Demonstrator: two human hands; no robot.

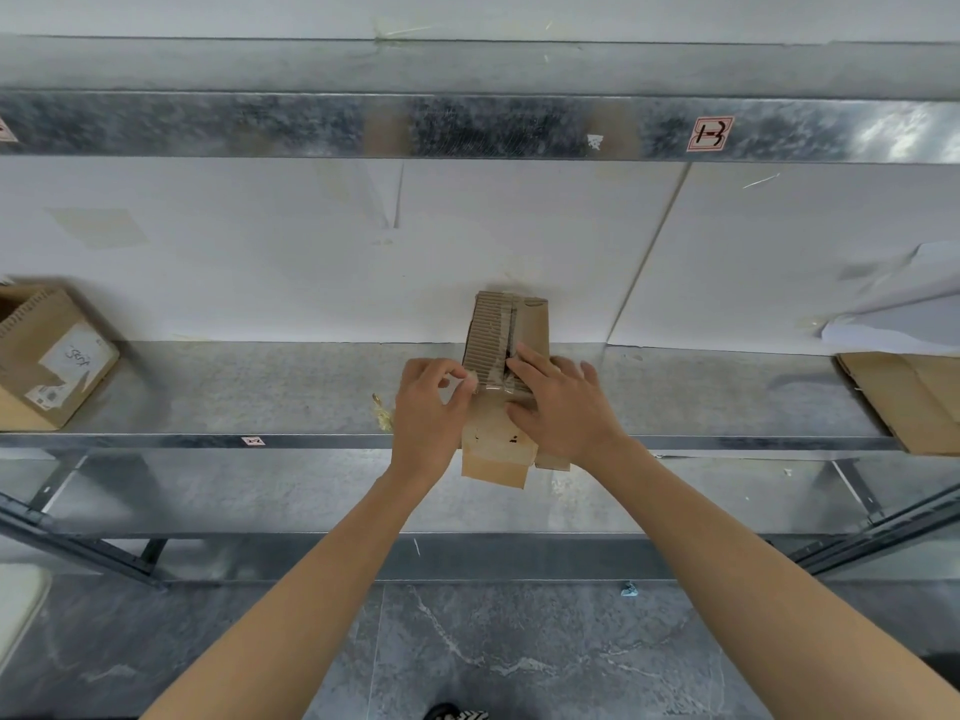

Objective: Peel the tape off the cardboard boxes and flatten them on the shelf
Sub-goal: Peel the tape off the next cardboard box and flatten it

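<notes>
The cardboard box runs 12-to-6 o'clock; the right hand presses it flat-fingered, while the left hand, at 9 o'clock, pinches the tape end.

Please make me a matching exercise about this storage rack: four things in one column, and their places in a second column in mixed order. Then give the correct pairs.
Things
1. labelled box
2. torn box
3. flat cardboard
4. red-bordered tag

Places
A. right end of the shelf
B. on the upper beam
C. left end of the shelf
D. middle of the shelf

Pairs: 1-C, 2-D, 3-A, 4-B
</notes>
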